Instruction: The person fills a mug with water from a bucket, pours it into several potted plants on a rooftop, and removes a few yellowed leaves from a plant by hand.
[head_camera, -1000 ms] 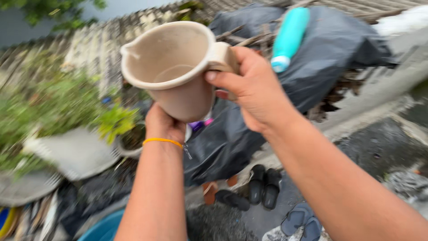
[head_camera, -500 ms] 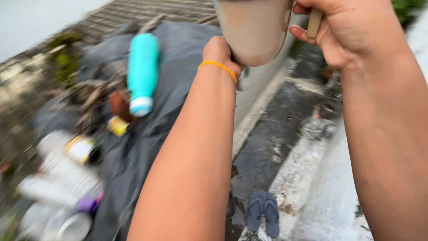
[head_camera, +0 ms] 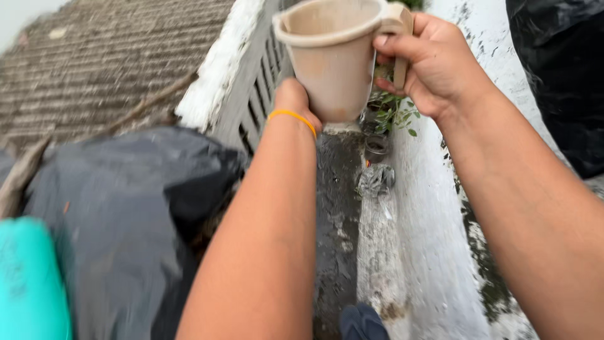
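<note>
A beige plastic jug (head_camera: pixel 333 60) sits at the top centre of the frame, upright with its open mouth tipped slightly toward the camera and a small spout on its left rim. The right hand (head_camera: pixel 434 66) is clamped on the jug's handle at the upper right, thumb laid across the top of the handle and fingers wrapped through it. The left hand (head_camera: pixel 292 101) is just below and left of the jug, pressed against its lower wall and base; how its fingers are curled cannot be told, since the jug hides them. A thin orange band (head_camera: pixel 292 118) circles the left wrist. Both forearms run down to the lower edge of the frame. Below the jug, in the middle of the frame, lies a wet dark strip of ground (head_camera: pixel 336 208) beside a white painted ledge (head_camera: pixel 428 220). A small green plant (head_camera: pixel 393 113) shows just right of the jug's base. A black plastic sheet (head_camera: pixel 119 208) fills the left middle, with a blurred teal bottle (head_camera: pixel 28 283) at the lower left corner. A corrugated roof (head_camera: pixel 113 56) takes the upper left.
</note>
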